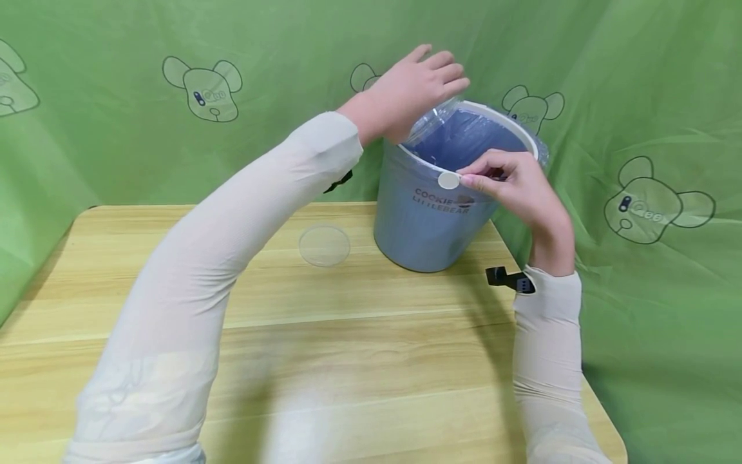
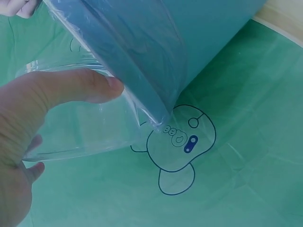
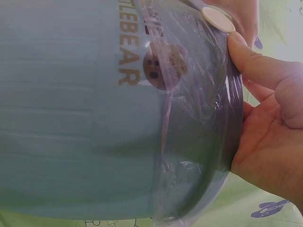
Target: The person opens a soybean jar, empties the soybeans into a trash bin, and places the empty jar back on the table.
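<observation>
A blue-grey trash bin (image 1: pixel 431 232) with a clear liner bag (image 3: pixel 194 109) folded over its rim stands at the table's back right. My left hand (image 1: pixel 414 90) grips a clear round container (image 2: pixel 94 123), held sideways at the bin's mouth. Its thumb lies across the container wall, and most of the other fingers are hidden in the left wrist view. At the front of the rim, my right hand (image 1: pixel 516 187) pinches the edge of a small white round tab (image 1: pixel 449 180) between thumb and index finger. Whether the tab is fixed to the bin I cannot tell.
A clear round lid (image 1: pixel 324 245) lies flat on the wooden table (image 1: pixel 348 361), left of the bin. Green cloth (image 1: pixel 290 38) printed with bear heads hangs behind and to the right. Black camera mounts sit at both wrists.
</observation>
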`<state>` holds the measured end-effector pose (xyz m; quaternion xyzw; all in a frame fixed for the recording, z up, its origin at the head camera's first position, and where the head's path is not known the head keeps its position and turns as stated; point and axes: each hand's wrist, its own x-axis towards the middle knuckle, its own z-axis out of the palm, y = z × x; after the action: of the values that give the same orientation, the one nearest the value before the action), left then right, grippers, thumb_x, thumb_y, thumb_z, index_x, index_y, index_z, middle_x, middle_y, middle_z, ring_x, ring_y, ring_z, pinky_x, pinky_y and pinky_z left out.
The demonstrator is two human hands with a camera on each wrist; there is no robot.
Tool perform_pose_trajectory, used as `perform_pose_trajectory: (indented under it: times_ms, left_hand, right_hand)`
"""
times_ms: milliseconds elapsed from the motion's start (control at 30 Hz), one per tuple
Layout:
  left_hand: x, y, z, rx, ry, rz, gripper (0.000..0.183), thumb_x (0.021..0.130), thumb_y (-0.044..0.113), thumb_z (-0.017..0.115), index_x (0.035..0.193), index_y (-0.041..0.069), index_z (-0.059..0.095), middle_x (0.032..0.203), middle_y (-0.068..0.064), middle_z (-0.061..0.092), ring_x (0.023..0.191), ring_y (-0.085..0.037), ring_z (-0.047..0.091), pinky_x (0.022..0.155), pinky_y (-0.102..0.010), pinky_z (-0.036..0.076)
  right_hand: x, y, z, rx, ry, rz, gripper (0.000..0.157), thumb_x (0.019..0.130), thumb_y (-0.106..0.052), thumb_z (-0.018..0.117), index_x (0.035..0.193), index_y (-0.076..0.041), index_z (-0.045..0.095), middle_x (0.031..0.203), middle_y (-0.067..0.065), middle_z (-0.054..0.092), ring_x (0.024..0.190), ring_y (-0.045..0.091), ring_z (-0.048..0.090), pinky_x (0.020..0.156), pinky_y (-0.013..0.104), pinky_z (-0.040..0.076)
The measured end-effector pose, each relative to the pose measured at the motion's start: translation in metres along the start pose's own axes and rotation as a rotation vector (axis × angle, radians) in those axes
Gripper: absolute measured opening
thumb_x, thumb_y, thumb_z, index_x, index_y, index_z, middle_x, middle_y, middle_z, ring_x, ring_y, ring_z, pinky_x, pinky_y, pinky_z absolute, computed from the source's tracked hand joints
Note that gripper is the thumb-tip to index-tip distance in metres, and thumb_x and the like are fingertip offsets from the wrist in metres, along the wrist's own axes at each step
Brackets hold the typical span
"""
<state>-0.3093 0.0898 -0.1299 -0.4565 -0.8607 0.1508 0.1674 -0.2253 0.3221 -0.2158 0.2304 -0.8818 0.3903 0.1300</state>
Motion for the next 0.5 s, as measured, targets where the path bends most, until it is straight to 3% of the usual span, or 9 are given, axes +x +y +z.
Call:
perform_pose_trajectory:
  times_ms: [500]
  left_hand:
    - [0.0054,0.0070,-0.0020,0.087,-0.038,0.060,0.104,0.073,-0.001,0.076,0.159,0.006,0.018,0.166,-0.017,0.025,0.154,-0.039,0.020,0.129,-0.061,0.010]
  right_hand:
    - [0.0005,0.0012,-0.0008,-0.022,-0.006,-0.005,0.011,0.091,-0.008,0.075,0.097,0.002,0.077,0.083,-0.011,0.068,0.074,0.009,0.056,0.063,0.016,0.047]
